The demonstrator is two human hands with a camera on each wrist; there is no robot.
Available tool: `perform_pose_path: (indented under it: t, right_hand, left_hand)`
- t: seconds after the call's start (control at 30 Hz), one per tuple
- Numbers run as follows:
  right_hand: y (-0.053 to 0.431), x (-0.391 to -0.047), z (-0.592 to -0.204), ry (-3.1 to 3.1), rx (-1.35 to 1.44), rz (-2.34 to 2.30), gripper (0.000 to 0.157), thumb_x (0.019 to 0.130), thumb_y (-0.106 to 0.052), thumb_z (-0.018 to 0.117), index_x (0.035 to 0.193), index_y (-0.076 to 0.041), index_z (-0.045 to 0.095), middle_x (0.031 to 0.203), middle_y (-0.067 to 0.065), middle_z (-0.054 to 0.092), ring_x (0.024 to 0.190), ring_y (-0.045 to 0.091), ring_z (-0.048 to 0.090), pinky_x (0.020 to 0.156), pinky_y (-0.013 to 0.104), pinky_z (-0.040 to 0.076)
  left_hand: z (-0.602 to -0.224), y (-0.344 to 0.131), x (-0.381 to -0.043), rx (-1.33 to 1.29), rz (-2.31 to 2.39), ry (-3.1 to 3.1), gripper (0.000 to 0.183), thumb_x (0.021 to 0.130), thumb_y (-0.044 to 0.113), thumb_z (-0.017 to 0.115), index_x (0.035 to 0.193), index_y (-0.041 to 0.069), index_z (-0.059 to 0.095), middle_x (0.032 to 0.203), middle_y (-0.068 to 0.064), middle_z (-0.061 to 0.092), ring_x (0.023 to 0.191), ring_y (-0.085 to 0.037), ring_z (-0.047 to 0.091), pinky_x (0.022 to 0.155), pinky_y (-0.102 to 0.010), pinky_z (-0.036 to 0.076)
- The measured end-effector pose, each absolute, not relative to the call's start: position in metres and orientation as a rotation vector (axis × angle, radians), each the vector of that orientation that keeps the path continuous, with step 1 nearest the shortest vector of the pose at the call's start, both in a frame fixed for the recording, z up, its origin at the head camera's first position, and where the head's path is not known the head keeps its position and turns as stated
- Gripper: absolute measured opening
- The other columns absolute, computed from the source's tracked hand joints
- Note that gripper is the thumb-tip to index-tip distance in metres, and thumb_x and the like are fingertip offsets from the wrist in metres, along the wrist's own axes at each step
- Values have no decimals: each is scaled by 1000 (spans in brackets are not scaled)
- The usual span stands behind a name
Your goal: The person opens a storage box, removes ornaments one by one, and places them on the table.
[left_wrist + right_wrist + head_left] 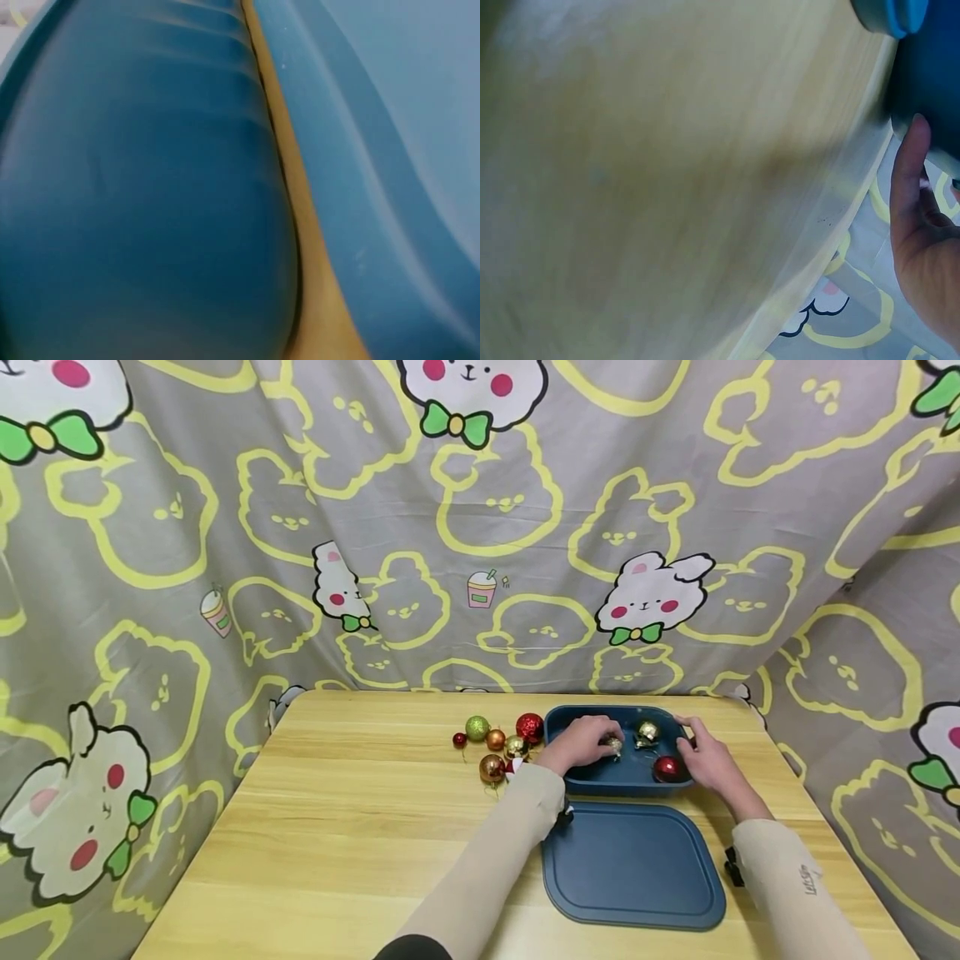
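A dark blue rectangular box (630, 787) stands at the back right of the table. My left hand (585, 743) reaches over its left rim, and the fingertips pinch a small pale gold Christmas ball (614, 747) low inside. My right hand (708, 760) grips the box's right end; in the right wrist view the thumb (911, 161) lies against the box wall. Inside the box also lie a shiny gold ball (647, 732) and a red ball (666, 768). The left wrist view shows only the box's side wall (150, 187) and the lid, no fingers.
A flat blue lid (633, 864) lies on the wooden table (337, 827) just in front of the box. Left of the box are several ornaments, among them a green ball (477, 728), a red ball (529, 727) and a copper ball (492, 768). A patterned curtain (405, 527) surrounds the table.
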State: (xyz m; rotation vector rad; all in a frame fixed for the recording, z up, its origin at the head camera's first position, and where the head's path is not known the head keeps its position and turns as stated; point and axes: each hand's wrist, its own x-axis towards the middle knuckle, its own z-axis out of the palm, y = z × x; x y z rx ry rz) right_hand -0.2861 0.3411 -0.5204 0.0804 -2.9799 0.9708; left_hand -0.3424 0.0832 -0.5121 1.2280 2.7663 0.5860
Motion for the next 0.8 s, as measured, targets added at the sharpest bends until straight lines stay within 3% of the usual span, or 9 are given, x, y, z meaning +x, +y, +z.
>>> perform_pose_path:
  t: [0.4,0.8]
  right_hand:
    - [343,-288,-519,-2956,111,931,49,111,-23,38,155,-3,36,94,20,59,79,31,57,69,35,43]
    - [342,-286,-519,-2963,112,933,48,111,-22,39,155,-3,35,93,19,58,76,30,55,67,36,42]
  left_hand:
    - [-491,76,-339,1278,772,2728,28,102,29,66,128,19,71,121,8,67,106,0,62,91,-11,48]
    - [-470,45,-326,1295,851,2714,30,102,29,66,130,18,70,122,6,69,103,-6,63,89,-13,49]
